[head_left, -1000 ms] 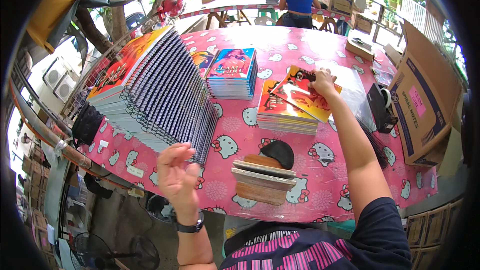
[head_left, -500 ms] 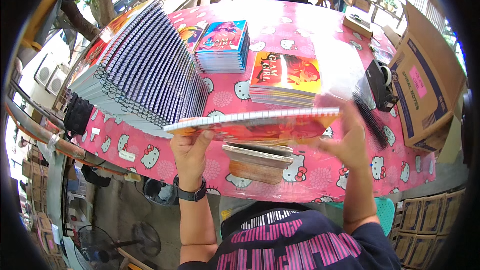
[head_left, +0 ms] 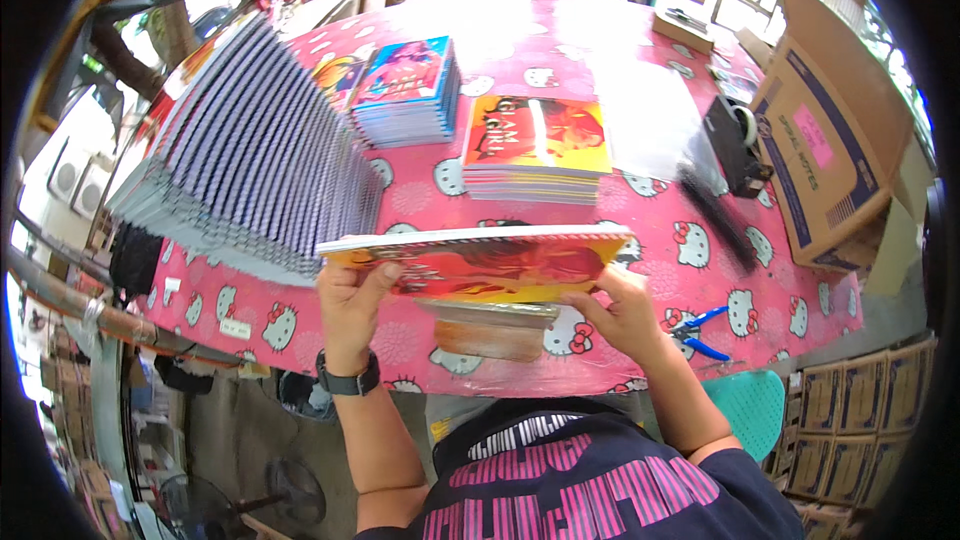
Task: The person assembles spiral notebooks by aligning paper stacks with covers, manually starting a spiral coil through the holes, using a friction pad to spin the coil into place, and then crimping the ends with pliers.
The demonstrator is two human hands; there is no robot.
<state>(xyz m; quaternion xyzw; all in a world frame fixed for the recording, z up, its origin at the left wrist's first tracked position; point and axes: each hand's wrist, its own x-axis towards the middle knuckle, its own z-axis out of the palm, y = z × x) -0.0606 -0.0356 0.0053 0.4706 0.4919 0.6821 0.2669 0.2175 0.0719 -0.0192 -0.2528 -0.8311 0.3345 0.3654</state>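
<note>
- Here a red-and-yellow notebook [head_left: 490, 266] is being gripped at its left end by the left hand [head_left: 350, 295], the thumb being pressed on the cover!
- The lower right corner is being pinched by the right hand [head_left: 618, 314].
- The notebook is being held raised above the pink counter [head_left: 420, 205], its spiral edge being kept uppermost, and a wooden block [head_left: 488, 340] is being partly hidden.
- Blue-handled pliers [head_left: 694, 343] are being carried by the counter, just right of the right hand.
</note>
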